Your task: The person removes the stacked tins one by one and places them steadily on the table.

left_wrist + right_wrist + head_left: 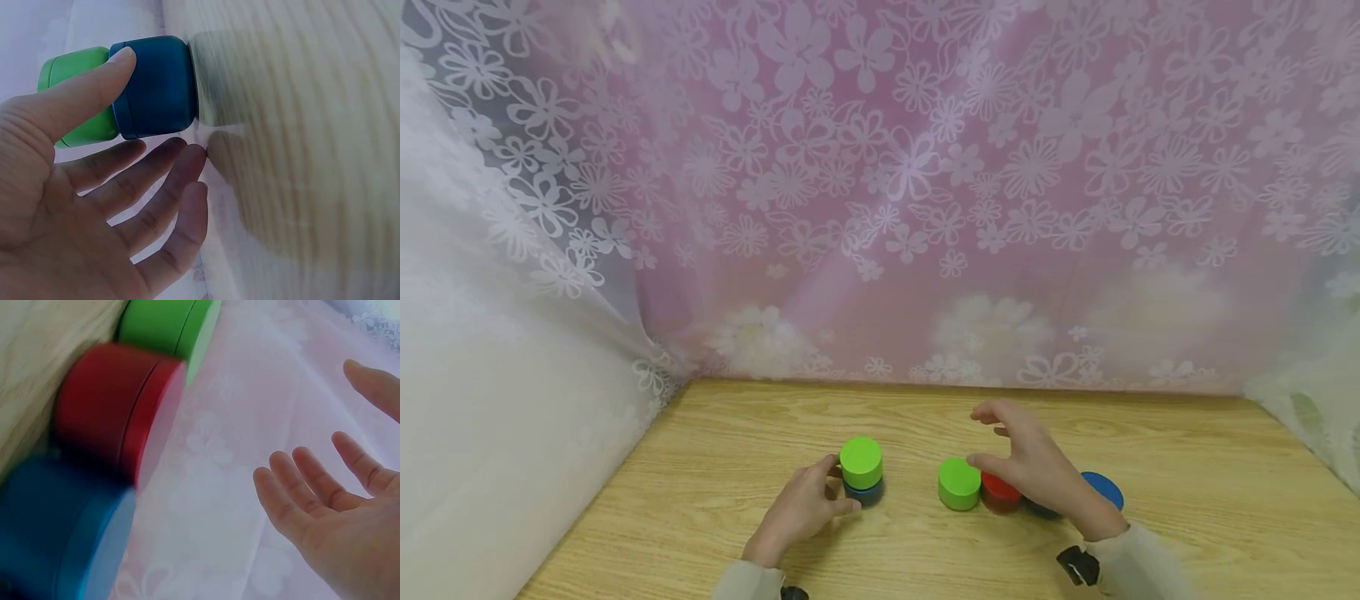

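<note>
A green round tin [861, 463] stands on top of a dark blue tin [864, 493], left of the table's middle. Beside this stack is my left hand [805, 510], its thumb and fingers spread around the near left side. In the left wrist view the thumb overlaps the blue tin [159, 87], and the fingers curve loosely beneath; a firm grip does not show. My right hand [1037, 467] hovers with parted fingers over a row of tins and holds nothing. That row has a green tin [958, 485], a red tin [1000, 493] and a dark blue tin [1042, 508], partly hidden by the hand.
Another blue tin [1103, 490] sits at the row's right end, partly behind the right wrist. The wooden table [895, 550] is bordered by a pink floral curtain [880, 208] at the back and a whitish sheet [505, 400] at the left.
</note>
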The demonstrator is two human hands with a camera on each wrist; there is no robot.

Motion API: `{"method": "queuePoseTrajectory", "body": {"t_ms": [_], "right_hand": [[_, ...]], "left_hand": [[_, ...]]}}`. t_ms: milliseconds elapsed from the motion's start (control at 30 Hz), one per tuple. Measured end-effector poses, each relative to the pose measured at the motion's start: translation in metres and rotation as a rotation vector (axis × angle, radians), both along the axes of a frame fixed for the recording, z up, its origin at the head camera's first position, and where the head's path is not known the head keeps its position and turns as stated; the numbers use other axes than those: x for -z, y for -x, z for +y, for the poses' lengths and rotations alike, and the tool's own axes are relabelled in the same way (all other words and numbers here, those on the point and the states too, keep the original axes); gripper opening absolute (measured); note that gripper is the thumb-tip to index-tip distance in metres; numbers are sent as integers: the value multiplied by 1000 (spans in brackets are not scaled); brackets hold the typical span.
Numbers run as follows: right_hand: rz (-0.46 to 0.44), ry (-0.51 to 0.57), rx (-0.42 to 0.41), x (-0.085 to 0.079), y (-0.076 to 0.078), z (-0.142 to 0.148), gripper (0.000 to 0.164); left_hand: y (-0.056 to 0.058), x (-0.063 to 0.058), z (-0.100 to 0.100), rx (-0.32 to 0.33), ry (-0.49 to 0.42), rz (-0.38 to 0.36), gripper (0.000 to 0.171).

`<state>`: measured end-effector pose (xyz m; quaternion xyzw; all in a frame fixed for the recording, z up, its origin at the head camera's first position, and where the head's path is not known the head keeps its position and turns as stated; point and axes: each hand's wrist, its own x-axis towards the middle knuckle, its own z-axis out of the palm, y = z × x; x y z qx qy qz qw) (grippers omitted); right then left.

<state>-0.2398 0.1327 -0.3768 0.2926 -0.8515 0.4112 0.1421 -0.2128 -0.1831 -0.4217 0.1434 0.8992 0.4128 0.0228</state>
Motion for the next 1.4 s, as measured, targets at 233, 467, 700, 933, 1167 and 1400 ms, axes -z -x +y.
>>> {"method": "queuePoseTrajectory", "body": {"t_ms": [233,467,700,933,1167,1400], "right_hand": [[-81,49,-56,-1,-1,-23,42],[-124,48,-91,5,3,-42,41],[-138,53,-138,11,6,-61,41],[-129,54,-167,14,8,-80,43],[-147,51,-205,20,9,-93,49],[-167,40,-209,25,11,-103,51]], "left_hand": [[1,1,0,-6,-9,-18,64],[3,3,-2,6,-28,-25,65],[3,4,-1,12,-41,-24,64],[4,4,0,13,-43,-30,67],[5,4,0,28,-50,-31,66],[5,5,-2,52,-57,-30,64]]}}
